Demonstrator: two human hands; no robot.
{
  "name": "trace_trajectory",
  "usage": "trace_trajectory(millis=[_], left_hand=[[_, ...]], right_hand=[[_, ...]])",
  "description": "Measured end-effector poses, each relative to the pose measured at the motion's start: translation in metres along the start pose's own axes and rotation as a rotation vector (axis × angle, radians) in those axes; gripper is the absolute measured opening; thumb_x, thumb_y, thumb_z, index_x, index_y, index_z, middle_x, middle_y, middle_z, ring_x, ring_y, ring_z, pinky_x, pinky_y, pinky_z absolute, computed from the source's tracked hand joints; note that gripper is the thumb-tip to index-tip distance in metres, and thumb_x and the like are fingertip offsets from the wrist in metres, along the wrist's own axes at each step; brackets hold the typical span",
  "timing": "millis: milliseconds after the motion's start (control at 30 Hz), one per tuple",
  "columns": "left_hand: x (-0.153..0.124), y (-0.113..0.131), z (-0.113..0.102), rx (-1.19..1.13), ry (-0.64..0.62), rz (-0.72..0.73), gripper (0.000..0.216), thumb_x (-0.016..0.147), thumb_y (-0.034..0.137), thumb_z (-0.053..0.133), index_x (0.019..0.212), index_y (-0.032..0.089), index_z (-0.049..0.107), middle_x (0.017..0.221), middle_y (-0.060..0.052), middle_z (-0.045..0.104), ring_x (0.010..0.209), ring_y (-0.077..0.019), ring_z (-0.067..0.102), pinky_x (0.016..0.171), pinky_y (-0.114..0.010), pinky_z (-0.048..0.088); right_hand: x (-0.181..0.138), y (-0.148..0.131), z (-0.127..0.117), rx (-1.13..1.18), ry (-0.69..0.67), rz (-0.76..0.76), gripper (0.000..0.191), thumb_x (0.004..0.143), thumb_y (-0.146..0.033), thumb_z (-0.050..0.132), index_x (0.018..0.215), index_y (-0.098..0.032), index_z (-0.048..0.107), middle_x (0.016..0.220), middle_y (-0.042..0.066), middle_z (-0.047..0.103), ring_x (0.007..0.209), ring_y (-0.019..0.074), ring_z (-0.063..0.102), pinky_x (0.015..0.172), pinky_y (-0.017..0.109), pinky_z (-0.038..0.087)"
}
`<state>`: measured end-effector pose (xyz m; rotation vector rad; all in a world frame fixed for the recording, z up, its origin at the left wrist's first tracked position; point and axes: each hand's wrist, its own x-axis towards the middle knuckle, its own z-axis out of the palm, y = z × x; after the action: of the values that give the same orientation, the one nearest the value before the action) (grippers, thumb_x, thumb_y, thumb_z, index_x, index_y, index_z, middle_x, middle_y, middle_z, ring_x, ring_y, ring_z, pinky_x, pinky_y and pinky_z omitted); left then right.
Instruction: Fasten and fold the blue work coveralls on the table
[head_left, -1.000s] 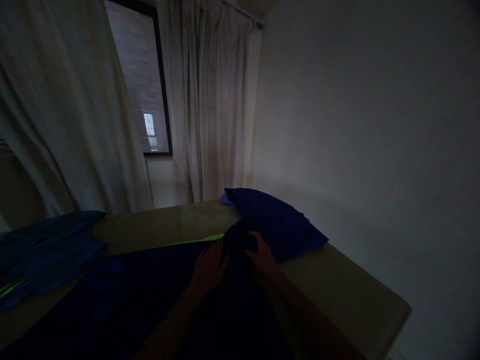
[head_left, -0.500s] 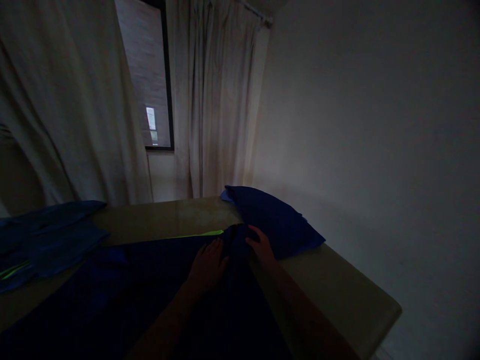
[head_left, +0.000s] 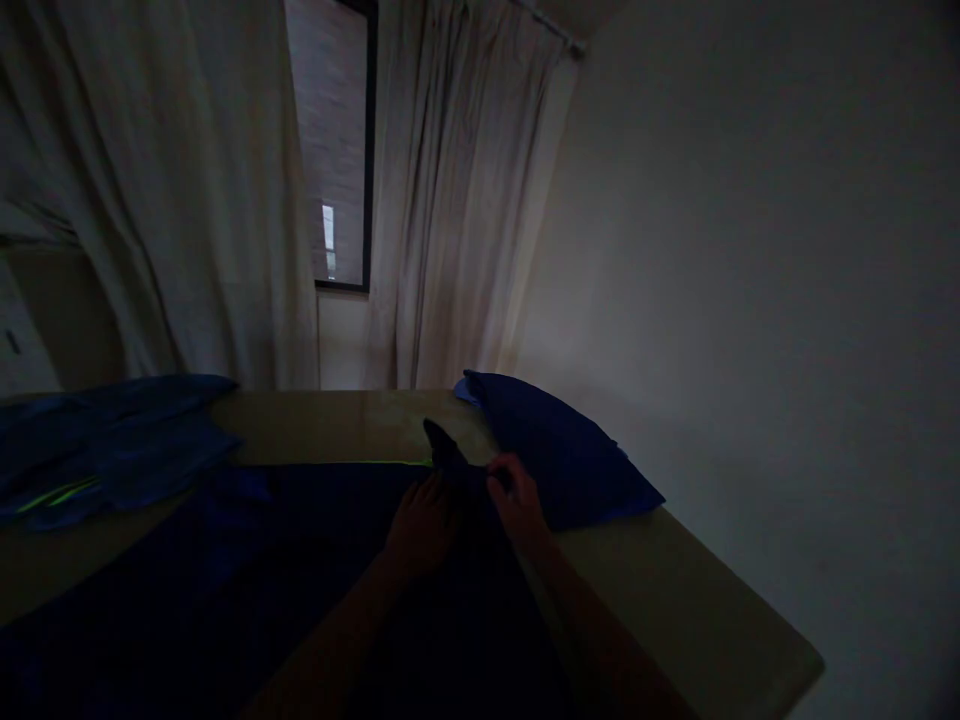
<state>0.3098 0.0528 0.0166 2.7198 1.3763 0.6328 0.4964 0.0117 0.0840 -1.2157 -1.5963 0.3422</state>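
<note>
A large dark blue cloth [head_left: 315, 570], perhaps a garment, is spread over the near part of the table, with a thin bright green line along its far edge. My left hand [head_left: 421, 525] lies on the cloth near that edge, fingers stretched forward over it. Just to its right, my right hand [head_left: 519, 500] pinches the cloth's far corner between thumb and fingers. Between and beyond the hands, a dark flap [head_left: 444, 447] of the cloth sticks up. Dim light hides the folds and details under both hands.
Behind my right hand lies a folded blue cloth [head_left: 562, 450] by the wall. A lighter blue garment [head_left: 127, 440] with a green stripe lies at the left. The tan table [head_left: 720, 610] ends at a corner on the right. Curtains [head_left: 465, 200] hang beside a window.
A flap of the dark blue cloth now rises at the far edge, where it lay flatter before. My right hand's fingers have drawn together on the cloth. The view has shifted slightly left.
</note>
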Motion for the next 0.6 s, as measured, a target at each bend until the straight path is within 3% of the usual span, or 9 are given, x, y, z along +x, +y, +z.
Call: trace_trajectory(millis=[133,233,333,500,600], left_hand=[[0.0,0.003,-0.005,-0.038,-0.005,-0.005,0.051,0.103,0.042,0.034,0.147,0.023,0.052,0.158,-0.011,0.044,0.146,-0.0293,0.04,0.12,-0.053,0.028],[0.0,0.004,-0.006,-0.049,0.0,-0.019,0.053,0.102,0.04,0.036,0.152,0.022,0.046,0.161,-0.01,0.039,0.147,-0.0297,0.039,0.121,-0.054,0.028],[0.0,0.004,-0.004,-0.055,0.005,0.006,0.054,0.102,0.039,0.037,0.153,0.026,0.043,0.161,-0.008,0.039,0.148,-0.0294,0.037,0.121,-0.055,0.027],[0.0,0.002,0.0,-0.067,0.014,0.002,0.053,0.102,0.041,0.036,0.153,0.028,0.044,0.161,-0.007,0.039,0.148,-0.0294,0.037,0.122,-0.056,0.026],[0.0,0.001,0.003,-0.081,0.022,0.0,0.053,0.102,0.042,0.036,0.153,0.03,0.044,0.161,-0.006,0.04,0.148,-0.0297,0.037,0.122,-0.057,0.025]], right_hand=[[0.001,0.014,-0.005,0.012,-0.04,0.159,0.063,0.084,-0.052,0.068,0.135,-0.023,0.046,0.124,0.012,0.066,0.092,0.0217,0.069,0.081,0.036,0.056],[0.011,0.016,-0.003,-0.173,-0.139,0.062,0.09,0.071,-0.056,0.082,0.144,-0.022,0.042,0.138,0.016,0.059,0.115,0.0286,0.064,0.099,0.044,0.05],[0.04,0.012,0.002,-0.342,-0.156,0.084,0.081,0.071,-0.058,0.081,0.138,-0.021,0.053,0.131,0.014,0.065,0.12,0.0315,0.062,0.104,0.046,0.046],[0.115,0.025,0.003,-0.355,-0.189,0.559,0.051,0.073,-0.061,0.079,0.095,-0.015,0.072,0.091,0.011,0.075,0.094,0.029,0.071,0.079,0.036,0.054],[0.135,0.04,0.001,-0.31,-0.21,0.646,0.042,0.075,-0.054,0.078,0.081,-0.014,0.072,0.07,0.01,0.072,0.077,0.0268,0.071,0.063,0.032,0.053]])
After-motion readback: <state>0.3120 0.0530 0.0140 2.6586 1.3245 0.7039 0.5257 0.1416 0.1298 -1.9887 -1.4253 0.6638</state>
